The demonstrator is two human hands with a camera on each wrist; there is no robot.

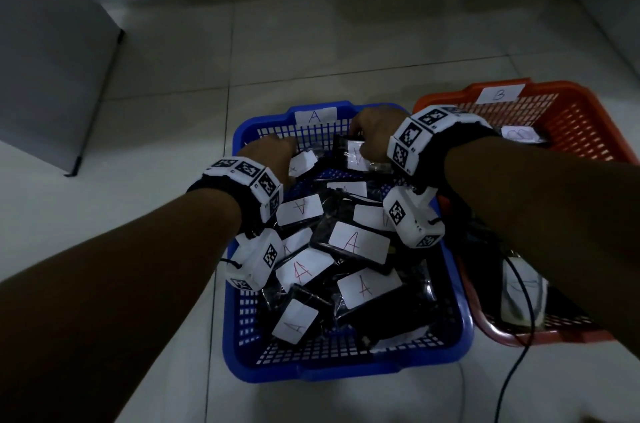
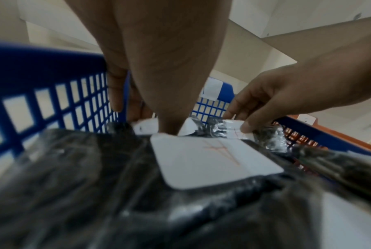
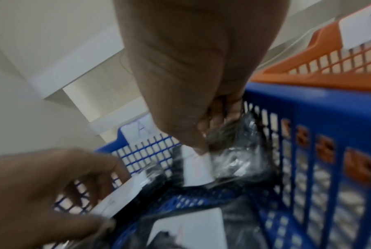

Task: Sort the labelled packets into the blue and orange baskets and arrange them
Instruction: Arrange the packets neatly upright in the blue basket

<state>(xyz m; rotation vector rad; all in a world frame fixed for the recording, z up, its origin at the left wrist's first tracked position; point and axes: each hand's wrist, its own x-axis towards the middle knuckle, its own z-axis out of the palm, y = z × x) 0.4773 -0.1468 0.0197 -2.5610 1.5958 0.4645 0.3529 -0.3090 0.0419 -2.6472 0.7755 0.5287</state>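
The blue basket (image 1: pixel 346 370), tagged A at its far rim, holds several black packets with white A labels (image 1: pixel 358 242). Both hands are inside its far end. My left hand (image 1: pixel 287 159) grips one A packet (image 1: pixel 302 163) near the far left wall; its label (image 2: pixel 146 128) shows under the thumb. My right hand (image 1: pixel 360 140) pinches another A packet (image 1: pixel 356 154) by its top edge, holding it upright against the far right corner (image 3: pixel 198 168). The orange basket (image 1: pixel 554 90), tagged B, stands to the right, touching the blue one.
A B-labelled packet (image 1: pixel 519 135) lies at the far end of the orange basket, and a pale bag (image 1: pixel 523 298) at its near end. A black cable (image 1: pixel 512 374) trails over the tiled floor. A grey cabinet (image 1: pixel 52 58) stands at the left.
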